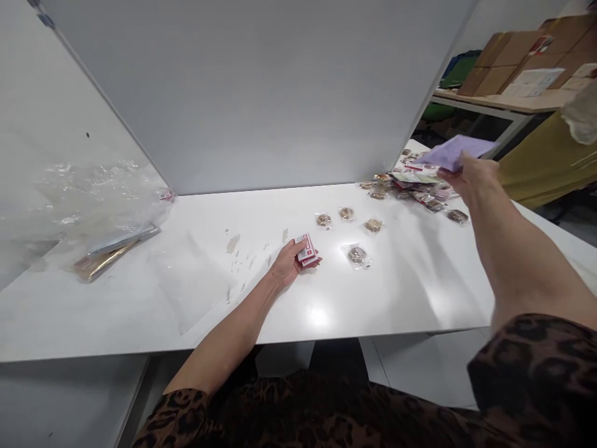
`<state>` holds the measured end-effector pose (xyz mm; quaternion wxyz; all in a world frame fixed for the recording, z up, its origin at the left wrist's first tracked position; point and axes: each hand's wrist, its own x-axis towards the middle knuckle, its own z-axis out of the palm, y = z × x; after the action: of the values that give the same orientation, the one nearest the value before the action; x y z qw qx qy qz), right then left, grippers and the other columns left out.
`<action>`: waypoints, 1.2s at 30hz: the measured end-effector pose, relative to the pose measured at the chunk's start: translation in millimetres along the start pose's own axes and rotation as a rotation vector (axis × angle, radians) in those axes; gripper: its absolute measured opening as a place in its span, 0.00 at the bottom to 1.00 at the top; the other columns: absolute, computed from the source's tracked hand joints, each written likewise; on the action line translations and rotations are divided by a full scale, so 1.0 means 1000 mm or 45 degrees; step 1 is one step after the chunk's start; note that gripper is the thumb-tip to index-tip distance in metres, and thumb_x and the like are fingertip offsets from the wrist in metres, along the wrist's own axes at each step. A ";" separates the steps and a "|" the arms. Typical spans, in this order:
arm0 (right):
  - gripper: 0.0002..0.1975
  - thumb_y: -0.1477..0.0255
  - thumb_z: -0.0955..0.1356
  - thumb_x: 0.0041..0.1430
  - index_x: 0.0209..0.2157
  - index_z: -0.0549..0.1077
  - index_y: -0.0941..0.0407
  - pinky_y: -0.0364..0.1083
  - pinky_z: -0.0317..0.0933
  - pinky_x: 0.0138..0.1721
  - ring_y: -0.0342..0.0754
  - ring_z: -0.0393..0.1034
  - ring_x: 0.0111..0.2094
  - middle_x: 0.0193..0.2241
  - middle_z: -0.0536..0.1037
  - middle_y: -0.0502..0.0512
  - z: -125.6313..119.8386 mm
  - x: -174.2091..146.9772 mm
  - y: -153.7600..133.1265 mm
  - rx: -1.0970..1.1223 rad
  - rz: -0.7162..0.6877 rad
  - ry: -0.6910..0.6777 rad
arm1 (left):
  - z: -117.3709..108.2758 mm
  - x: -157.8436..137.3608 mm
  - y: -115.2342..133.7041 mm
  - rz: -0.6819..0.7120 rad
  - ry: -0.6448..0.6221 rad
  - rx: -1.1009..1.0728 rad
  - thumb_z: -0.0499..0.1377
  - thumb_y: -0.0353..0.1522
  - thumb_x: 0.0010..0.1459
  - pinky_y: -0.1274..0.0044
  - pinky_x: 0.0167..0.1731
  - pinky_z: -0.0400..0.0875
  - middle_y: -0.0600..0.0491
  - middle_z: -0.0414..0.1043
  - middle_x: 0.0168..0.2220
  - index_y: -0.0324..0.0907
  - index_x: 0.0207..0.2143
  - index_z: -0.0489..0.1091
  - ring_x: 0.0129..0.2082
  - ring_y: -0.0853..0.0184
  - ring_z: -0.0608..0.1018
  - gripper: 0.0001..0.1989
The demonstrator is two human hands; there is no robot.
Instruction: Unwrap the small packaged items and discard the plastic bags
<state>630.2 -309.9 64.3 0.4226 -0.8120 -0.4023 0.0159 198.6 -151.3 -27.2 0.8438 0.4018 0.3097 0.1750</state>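
Note:
In my left hand point(290, 261), fingers closed, is a small stack of red-and-white printed cards point(306, 250), just above the white table point(196, 267). My right hand point(471, 173) reaches out at the far right and grips a flat lilac packet point(450, 152), raised over a heap of small packets point(420, 190). Several round brown items in clear wrappers lie on the table right of my left hand, among them one nearer me point(357, 255) and one farther back point(346, 214). What the wrapped rounds are I cannot make out.
A tall grey panel point(261, 93) stands along the table's back edge. Clear plastic bags point(97, 193) and flat gold and silvery packets point(116, 249) lie at the left. Cardboard boxes point(508, 59) sit on another table at the back right, near yellow cloth point(536, 162).

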 end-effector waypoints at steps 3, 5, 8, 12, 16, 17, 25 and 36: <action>0.47 0.30 0.60 0.57 0.58 0.72 0.55 0.74 0.69 0.47 0.72 0.73 0.54 0.54 0.76 0.77 0.025 0.013 -0.008 0.116 0.177 0.100 | -0.001 0.001 0.001 0.004 0.007 -0.025 0.57 0.30 0.69 0.75 0.28 0.80 0.50 0.79 0.29 0.40 0.39 0.66 0.27 0.64 0.84 0.03; 0.44 0.34 0.59 0.62 0.57 0.72 0.58 0.68 0.70 0.48 0.67 0.74 0.53 0.53 0.76 0.78 0.051 -0.008 -0.005 0.104 0.206 0.060 | -0.002 0.002 0.000 0.005 0.005 -0.030 0.58 0.30 0.69 0.74 0.29 0.80 0.50 0.79 0.29 0.40 0.39 0.66 0.27 0.63 0.85 0.03; 0.38 0.41 0.67 0.62 0.59 0.71 0.58 0.63 0.71 0.51 0.64 0.73 0.55 0.56 0.77 0.74 0.089 -0.062 0.001 0.005 0.173 -0.133 | -0.002 0.004 -0.002 0.013 -0.028 -0.003 0.58 0.31 0.69 0.74 0.30 0.80 0.50 0.79 0.30 0.40 0.40 0.67 0.28 0.63 0.84 0.03; 0.36 0.49 0.67 0.64 0.64 0.67 0.59 0.67 0.64 0.61 0.71 0.66 0.63 0.64 0.70 0.73 0.125 -0.118 -0.006 -0.475 -0.079 -0.490 | -0.003 0.007 -0.004 0.026 -0.051 0.026 0.59 0.31 0.69 0.72 0.34 0.81 0.49 0.79 0.31 0.40 0.40 0.66 0.29 0.64 0.85 0.04; 0.26 0.62 0.58 0.71 0.61 0.68 0.63 0.64 0.63 0.61 0.69 0.68 0.60 0.57 0.75 0.76 0.131 -0.129 -0.018 -0.717 -0.173 -0.488 | -0.003 0.007 -0.003 0.022 -0.049 0.015 0.59 0.31 0.69 0.71 0.36 0.82 0.50 0.79 0.31 0.40 0.40 0.65 0.29 0.65 0.84 0.05; 0.25 0.66 0.57 0.71 0.61 0.67 0.64 0.62 0.65 0.58 0.67 0.70 0.58 0.55 0.76 0.77 0.127 -0.130 -0.020 -0.757 -0.168 -0.486 | -0.003 0.007 -0.002 0.020 -0.052 0.015 0.59 0.31 0.69 0.72 0.36 0.81 0.51 0.79 0.30 0.40 0.40 0.65 0.28 0.65 0.84 0.05; 0.28 0.58 0.54 0.73 0.61 0.66 0.63 0.59 0.68 0.54 0.67 0.71 0.57 0.60 0.72 0.75 0.124 -0.192 -0.070 -0.791 -0.169 -0.559 | 0.000 0.010 -0.003 0.032 -0.072 0.010 0.57 0.29 0.70 0.71 0.35 0.81 0.51 0.78 0.30 0.40 0.40 0.65 0.28 0.64 0.84 0.03; 0.28 0.80 0.59 0.64 0.66 0.59 0.67 0.55 0.66 0.41 0.64 0.75 0.41 0.45 0.76 0.78 0.146 -0.207 -0.119 -1.069 -0.144 -0.828 | -0.001 0.006 -0.002 0.040 -0.061 -0.007 0.60 0.30 0.69 0.74 0.34 0.82 0.52 0.78 0.29 0.40 0.38 0.65 0.28 0.66 0.85 0.06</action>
<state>360.8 -311.3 -11.4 -0.0849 -0.8415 -0.5273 0.0815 202.5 -148.1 -31.5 0.8492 0.4083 0.2826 0.1796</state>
